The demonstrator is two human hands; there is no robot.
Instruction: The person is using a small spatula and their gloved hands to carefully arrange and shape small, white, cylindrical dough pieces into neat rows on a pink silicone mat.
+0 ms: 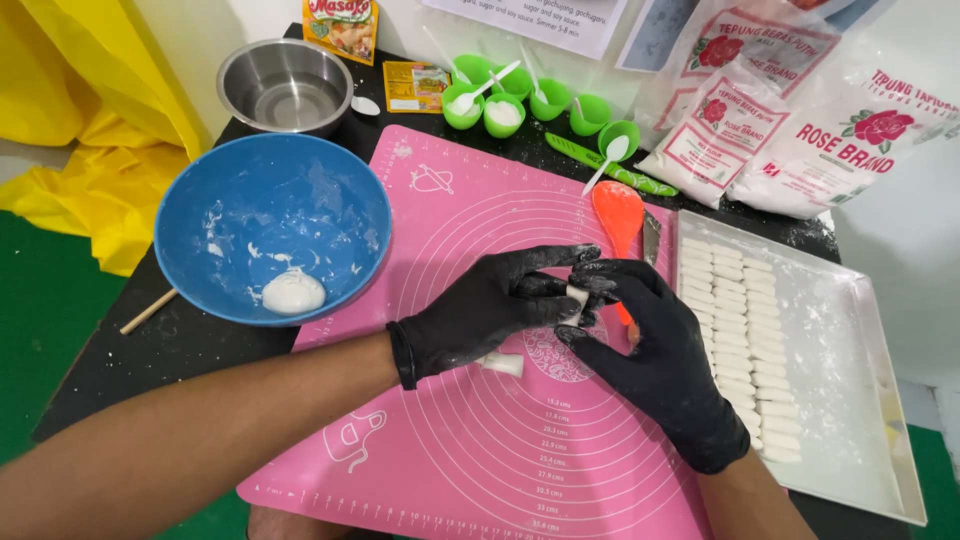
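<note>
We've got a small white dough piece (575,296) pinched between both hands over the middle of the pink silicone pastry mat (480,440). Left hand in a black glove (480,310) wraps it from the left, fingers closed round it; right hand in a black glove (650,350) grips its right end with thumb and fingertips. Both gloves are dusted with flour.

Step in hand, as we read it: shaping one piece into a short cylinder, mid-batch.

A second small white dough stub (503,365) lies on the mat just under the left wrist, untouched. The orange plastic scraper (618,225) sits just beyond the right hand. On the right, the flat metal tray (860,400) holds rows of white dough sticks (735,330) along its left side; its right half is bare and floury. Far left, the blue mixing bowl (272,225) holds a white dough lump (293,293).

Next move, our judgement: light, even finger pressure so the piece matches those on the tray, then a short carry right to an open slot without squashing it.
</note>
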